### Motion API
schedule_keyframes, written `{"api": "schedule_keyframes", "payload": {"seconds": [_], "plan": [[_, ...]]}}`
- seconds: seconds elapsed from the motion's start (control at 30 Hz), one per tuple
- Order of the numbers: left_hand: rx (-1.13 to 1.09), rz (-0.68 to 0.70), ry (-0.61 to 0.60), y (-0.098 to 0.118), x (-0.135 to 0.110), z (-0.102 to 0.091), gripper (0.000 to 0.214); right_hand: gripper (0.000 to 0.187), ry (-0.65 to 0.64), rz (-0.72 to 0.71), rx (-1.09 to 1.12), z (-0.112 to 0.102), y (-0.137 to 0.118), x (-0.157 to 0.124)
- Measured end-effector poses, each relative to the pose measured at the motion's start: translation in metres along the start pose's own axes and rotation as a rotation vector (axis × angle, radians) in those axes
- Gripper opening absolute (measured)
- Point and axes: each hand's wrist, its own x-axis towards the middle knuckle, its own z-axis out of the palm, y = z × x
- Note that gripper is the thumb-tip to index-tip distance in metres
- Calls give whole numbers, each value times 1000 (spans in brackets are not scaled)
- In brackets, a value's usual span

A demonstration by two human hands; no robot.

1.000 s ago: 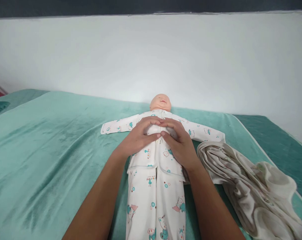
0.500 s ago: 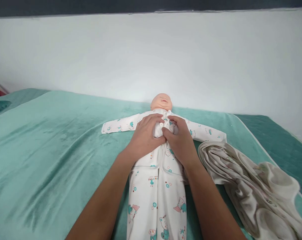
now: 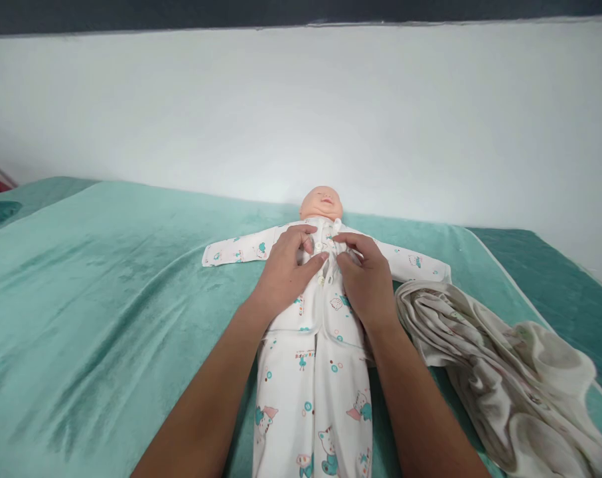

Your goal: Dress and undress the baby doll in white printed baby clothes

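I seem to be working buttons on the shirt: left hand released, right hand, I can't tell; next calls for a precise pinch.

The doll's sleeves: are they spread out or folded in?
Spread out: one sleeve reaches toward picture left, the other sleeve toward picture right, across the green blanket.

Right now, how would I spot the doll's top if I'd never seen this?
On the pale green blanket lies a doll, its head toward the white wall. Under the left hand and right hand is its white printed top. Unlike the printed trousers below, it has long, outspread sleeves and small front buttons.
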Motion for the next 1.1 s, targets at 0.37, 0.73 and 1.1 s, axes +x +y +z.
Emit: {"api": "schedule_keyframes", "payload": {"seconds": [0.37,0.73,1.1], "plan": [[129,53,9,5,0,0,8,11,13,194,47,-1,-1,1],[172,6,114,1,2,3,32,25,8,159,45,-7,2,6],[171,-24,283,-9,4,-3,30,45,15,301,87,-11,3,8]]}}
